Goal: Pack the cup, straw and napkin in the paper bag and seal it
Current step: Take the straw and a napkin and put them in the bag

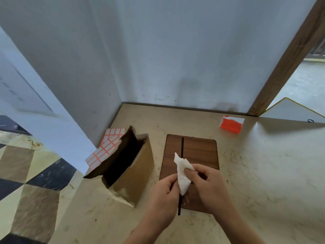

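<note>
A white napkin [182, 175] is held between both hands above the near end of a wooden board [198, 152]. My right hand [209, 184] pinches its right side. My left hand [163, 192] grips its lower left edge. A thin black straw [182, 147] runs lengthwise across the board, passes behind the napkin and comes out below my left hand's fingers; whether that hand also holds it I cannot tell. The brown paper bag [133, 175] stands open to the left of the board, its inside dark. No cup is visible.
Sheets of white labels with red borders [105, 148] lie behind the bag against the wall. An orange tissue pack [231, 125] sits at the back right of the beige counter [263, 173]. The counter's left edge drops to a tiled floor [26, 173].
</note>
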